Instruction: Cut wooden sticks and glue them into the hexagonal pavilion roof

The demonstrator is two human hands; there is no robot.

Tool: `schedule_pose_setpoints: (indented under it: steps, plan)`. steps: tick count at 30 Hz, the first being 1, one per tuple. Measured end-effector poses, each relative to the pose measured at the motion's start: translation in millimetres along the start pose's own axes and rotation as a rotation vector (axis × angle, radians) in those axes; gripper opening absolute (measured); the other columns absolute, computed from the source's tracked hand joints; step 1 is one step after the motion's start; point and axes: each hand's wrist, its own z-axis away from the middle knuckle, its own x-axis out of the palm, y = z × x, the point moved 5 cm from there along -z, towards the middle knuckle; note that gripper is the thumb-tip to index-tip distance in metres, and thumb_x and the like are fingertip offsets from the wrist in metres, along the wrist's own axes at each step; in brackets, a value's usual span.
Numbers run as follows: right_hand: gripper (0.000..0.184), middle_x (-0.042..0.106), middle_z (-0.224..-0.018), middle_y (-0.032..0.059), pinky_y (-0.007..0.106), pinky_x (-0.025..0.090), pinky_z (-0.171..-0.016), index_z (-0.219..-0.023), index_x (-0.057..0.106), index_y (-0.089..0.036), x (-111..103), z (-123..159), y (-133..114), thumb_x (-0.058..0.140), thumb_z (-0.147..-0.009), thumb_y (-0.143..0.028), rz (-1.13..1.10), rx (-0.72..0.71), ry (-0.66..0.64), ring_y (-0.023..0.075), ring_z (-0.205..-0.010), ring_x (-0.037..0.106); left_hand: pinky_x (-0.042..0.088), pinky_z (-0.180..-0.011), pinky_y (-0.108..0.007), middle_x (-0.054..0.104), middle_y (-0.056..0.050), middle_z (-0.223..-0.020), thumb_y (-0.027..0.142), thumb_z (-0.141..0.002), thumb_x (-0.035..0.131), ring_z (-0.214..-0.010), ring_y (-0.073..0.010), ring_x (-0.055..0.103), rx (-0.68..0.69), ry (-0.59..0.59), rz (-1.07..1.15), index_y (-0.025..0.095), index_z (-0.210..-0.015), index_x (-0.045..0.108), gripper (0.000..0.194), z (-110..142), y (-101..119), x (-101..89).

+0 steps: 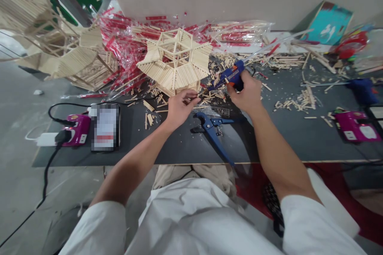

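In the head view my right hand [247, 89] is closed round the handle of a blue hot glue gun [231, 75], its nozzle pointing left. My left hand [182, 105] is in a pinch close to that nozzle, and whatever lies between the fingertips is too small to make out. Just behind the left hand stands a star-shaped model [176, 57] built of thin wooden sticks, with an open frame on top. In front of the hands lie a blue-handled pipe cutter [214, 133] and a clear ruler [214, 110].
Red-and-clear plastic wrappers [119, 44] and scattered stick offcuts [299, 101] cover the back of the table. A larger stick structure [74, 57] stands at left. A phone [105, 127] lies beside a purple power strip [78, 129]; another purple strip [356, 126] sits far right.
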Motion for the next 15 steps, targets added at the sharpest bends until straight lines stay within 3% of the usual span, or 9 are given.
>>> schedule_pose_setpoints:
  steps: [3,9,15]
  plan:
    - [0.018,0.066,-0.085,0.0074,0.04,0.052,-0.077,-0.1,0.057,-0.024,0.5,-0.4,0.2,0.06,-0.089,-0.038,-0.001,-0.018,0.005,0.0282,-0.083,0.067,0.06,-0.068,-0.027,0.08,-0.003,-0.092,0.032,-0.088,0.082,-0.07,-0.013,0.073,0.022,0.009,0.003,0.023,-0.117,0.071,0.032,0.6,1.9,-0.2]
    - [0.02,0.065,-0.084,0.007,0.04,0.052,-0.08,-0.103,0.058,-0.024,2.5,0.0,1.3,0.059,-0.09,-0.039,0.046,0.009,-0.038,0.0286,-0.085,0.067,0.058,-0.067,-0.026,0.08,-0.002,-0.091,0.027,-0.088,0.082,-0.069,-0.0121,0.072,0.021,-0.001,-0.009,0.022,-0.119,0.067,0.036,1.1,3.7,0.3]
    - [0.017,0.063,-0.08,0.0064,0.039,0.05,-0.075,-0.097,0.056,-0.024,3.4,-0.2,3.2,0.059,-0.088,-0.038,0.012,-0.023,0.01,0.0267,-0.079,0.065,0.058,-0.068,-0.026,0.08,-0.002,-0.093,0.028,-0.089,0.081,-0.069,-0.0122,0.072,0.033,-0.02,-0.041,0.022,-0.122,0.067,0.036,1.8,5.7,-0.3]
